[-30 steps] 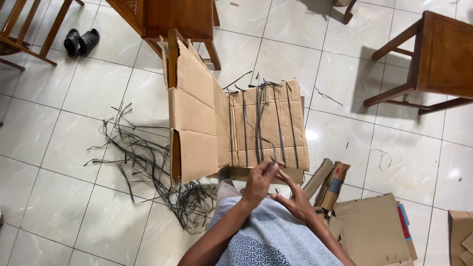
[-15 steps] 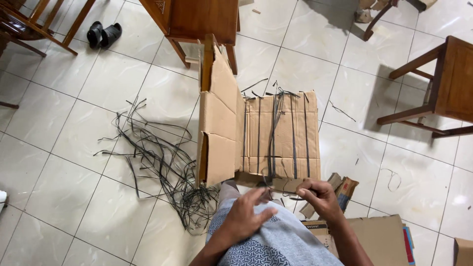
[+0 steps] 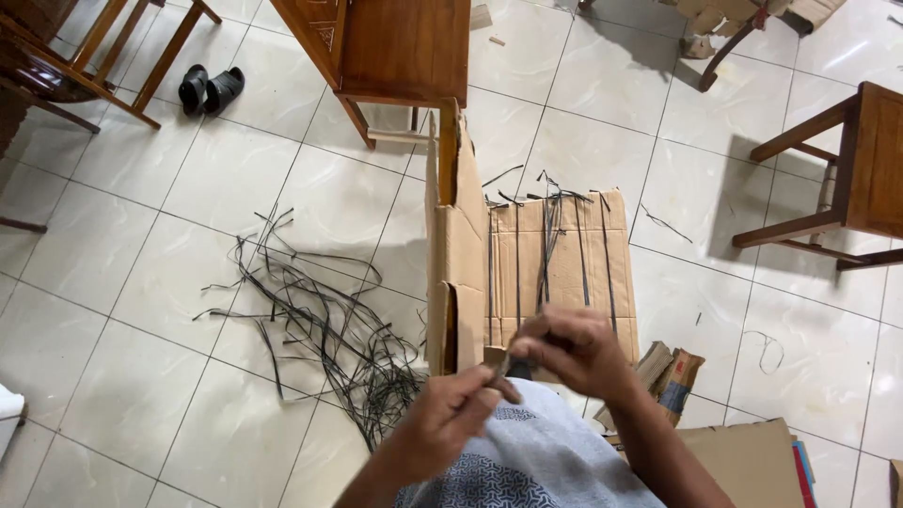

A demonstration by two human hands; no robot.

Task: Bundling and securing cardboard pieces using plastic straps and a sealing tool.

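Observation:
My left hand (image 3: 450,421) and my right hand (image 3: 576,349) meet low in the frame over my lap, above patterned grey cloth (image 3: 527,461). Together they pinch a thin dark strip (image 3: 499,367) between the fingertips. Just beyond them a flattened cardboard box (image 3: 555,273) lies on the tiled floor with several dark strips (image 3: 550,246) laid along it. One flap (image 3: 455,254) of that box stands upright at its left side.
A tangle of loose dark strips (image 3: 320,325) spreads on the tiles to the left. A wooden table (image 3: 395,52) stands ahead, wooden chairs at the right (image 3: 847,179) and far left (image 3: 66,66). Black sandals (image 3: 211,87) lie beyond. More cardboard (image 3: 743,461) lies at lower right.
My hands have come together and risen in the frame, now pinching a strip between them. The view has tilted so the box and floor sit further from me.

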